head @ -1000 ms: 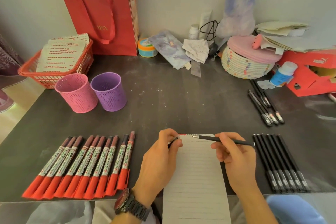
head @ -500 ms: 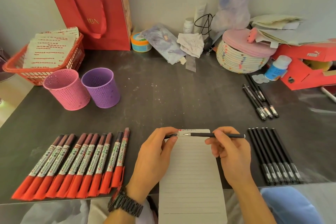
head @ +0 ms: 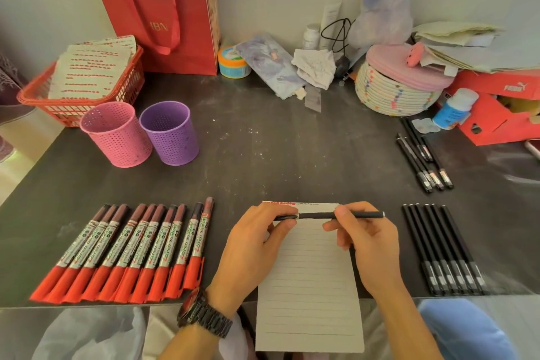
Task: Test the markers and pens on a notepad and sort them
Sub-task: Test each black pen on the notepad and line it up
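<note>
A lined notepad [head: 309, 280] lies at the table's front edge. Above its top, my right hand [head: 365, 242] grips a black pen [head: 318, 216] held level. My left hand [head: 254, 245] pinches the pen's black cap [head: 285, 217], which sits on the pen's left end. Several red-capped markers [head: 128, 251] lie in a row to the left. To the right lies a row of several black pens [head: 441, 248], with three more black pens [head: 420, 161] farther back. A pink cup [head: 117, 134] and a purple cup [head: 171, 133] stand at the back left.
A red basket of papers [head: 79, 82] and a red paper bag [head: 163, 12] stand at the back left. A round woven box [head: 397, 88], a white bottle [head: 454, 108] and a red shoe box [head: 502, 108] crowd the back right. The dark table [head: 277, 155] stretches between.
The bare pen tip and the cap in my left hand came together; the cap now sits on the pen's end. The pen has turned level above the notepad.
</note>
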A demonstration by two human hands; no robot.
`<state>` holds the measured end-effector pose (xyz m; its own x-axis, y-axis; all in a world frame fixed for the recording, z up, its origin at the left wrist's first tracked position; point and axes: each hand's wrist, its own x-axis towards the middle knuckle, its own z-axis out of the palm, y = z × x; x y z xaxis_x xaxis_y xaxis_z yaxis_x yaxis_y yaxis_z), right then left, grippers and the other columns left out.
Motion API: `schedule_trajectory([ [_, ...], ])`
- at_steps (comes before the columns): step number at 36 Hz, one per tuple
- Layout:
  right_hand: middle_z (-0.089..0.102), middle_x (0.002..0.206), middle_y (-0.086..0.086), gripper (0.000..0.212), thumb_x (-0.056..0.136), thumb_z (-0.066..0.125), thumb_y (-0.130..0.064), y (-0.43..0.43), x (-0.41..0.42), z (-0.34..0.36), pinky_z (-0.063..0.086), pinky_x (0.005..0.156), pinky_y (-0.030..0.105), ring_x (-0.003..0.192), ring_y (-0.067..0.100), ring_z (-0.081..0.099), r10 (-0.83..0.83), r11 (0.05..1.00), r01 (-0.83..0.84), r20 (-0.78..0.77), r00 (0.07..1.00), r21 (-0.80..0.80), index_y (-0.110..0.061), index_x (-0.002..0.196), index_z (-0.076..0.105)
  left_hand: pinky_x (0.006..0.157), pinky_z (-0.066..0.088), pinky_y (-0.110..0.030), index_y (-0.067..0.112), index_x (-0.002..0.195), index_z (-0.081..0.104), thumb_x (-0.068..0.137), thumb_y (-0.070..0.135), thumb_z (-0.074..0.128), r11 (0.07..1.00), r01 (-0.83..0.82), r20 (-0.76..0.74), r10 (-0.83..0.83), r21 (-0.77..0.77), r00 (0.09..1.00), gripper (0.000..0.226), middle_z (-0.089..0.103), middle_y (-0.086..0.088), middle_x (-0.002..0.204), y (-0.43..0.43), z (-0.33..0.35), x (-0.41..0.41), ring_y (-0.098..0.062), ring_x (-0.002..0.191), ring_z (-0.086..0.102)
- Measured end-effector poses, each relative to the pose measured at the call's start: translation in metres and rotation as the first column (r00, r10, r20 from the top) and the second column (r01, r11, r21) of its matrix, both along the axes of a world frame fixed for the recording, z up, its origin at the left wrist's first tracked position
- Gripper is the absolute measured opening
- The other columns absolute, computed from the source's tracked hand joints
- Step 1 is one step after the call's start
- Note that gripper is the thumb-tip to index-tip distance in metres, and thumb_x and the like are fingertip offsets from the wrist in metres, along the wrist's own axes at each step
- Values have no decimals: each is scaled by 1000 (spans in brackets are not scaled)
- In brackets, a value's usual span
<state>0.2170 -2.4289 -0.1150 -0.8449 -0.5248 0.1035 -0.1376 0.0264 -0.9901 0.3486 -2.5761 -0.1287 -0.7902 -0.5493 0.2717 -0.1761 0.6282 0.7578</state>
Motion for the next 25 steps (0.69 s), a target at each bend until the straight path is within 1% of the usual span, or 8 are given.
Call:
schedule_trajectory([
  [3, 77, 74, 4, 23, 88, 64, -33, 0, 1, 2, 49, 53, 18, 52, 10, 58, 27, 999, -27, -8, 1000, 20, -11, 90, 71, 78, 40, -2, 36, 116, 67, 93, 48, 50, 1000, 1, 18, -1, -13, 1000, 31, 60, 29, 106, 1, 2, 1, 10, 94, 53],
  [6, 77, 74, 1, 27, 86, 65, -39, -1, 2, 2, 49, 54, 17, 53, 7, 60, 49, 998, -47, -27, 998, 49, -14, 91, 72, 78, 39, -1, 33, 117, 69, 91, 46, 53, 1000, 21, 46, -19, -24, 999, 33, 65, 21, 111, 2, 4, 1, 10, 92, 52],
  [9, 77, 73, 0, 25, 87, 65, -38, -1, 1, 0, 50, 54, 16, 54, 6, 61, 59, 996, -57, -35, 998, 62, -15, 91, 73, 77, 40, -2, 31, 117, 70, 90, 46, 54, 999, 26, 52, -25, -20, 998, 35, 68, 18, 111, 2, 6, 2, 8, 90, 53],
  [12, 77, 72, 0, 23, 89, 66, -38, -2, 1, 0, 50, 54, 16, 53, 6, 60, 47, 997, -44, -40, 998, 65, -16, 88, 73, 78, 41, -3, 32, 117, 69, 90, 49, 52, 1000, 24, 54, -24, -5, 998, 36, 66, 20, 111, 2, 7, 1, 8, 91, 53],
  [16, 76, 69, 0, 29, 88, 64, -42, -3, 2, 0, 48, 54, 14, 51, 5, 59, -9, 998, 11, -35, 999, 60, -15, 83, 73, 79, 41, -2, 34, 118, 68, 89, 52, 50, 1000, 13, 54, -14, 4, 998, 39, 60, 27, 109, 1, 6, 1, 10, 92, 53],
  [19, 75, 67, 1, 33, 86, 63, -44, -3, 2, 1, 49, 54, 13, 51, 5, 59, -52, 997, 53, -28, 998, 52, -12, 83, 73, 80, 40, -1, 33, 117, 69, 91, 53, 49, 1000, 3, 24, -3, 5, 1000, 39, 59, 28, 107, 1, 6, 1, 12, 92, 52],
  [23, 74, 64, 2, 31, 87, 65, -43, -4, 3, 2, 48, 53, 14, 49, 6, 58, -78, 996, 79, -20, 997, 43, -15, 78, 72, 82, 42, -5, 33, 116, 70, 92, 53, 48, 1000, 7, -13, -7, 0, 1000, 38, 64, 24, 109, 1, 7, 1, 3, 97, 57],
  [25, 73, 62, 2, 31, 86, 65, -45, -4, 3, 2, 48, 53, 13, 48, 6, 57, -92, 995, 92, -11, 996, 40, -17, 75, 72, 82, 43, -5, 33, 116, 69, 93, 53, 48, 1000, 8, -27, -8, 0, 1000, 36, 63, 26, 109, 0, 7, 1, 1, 99, 58],
])
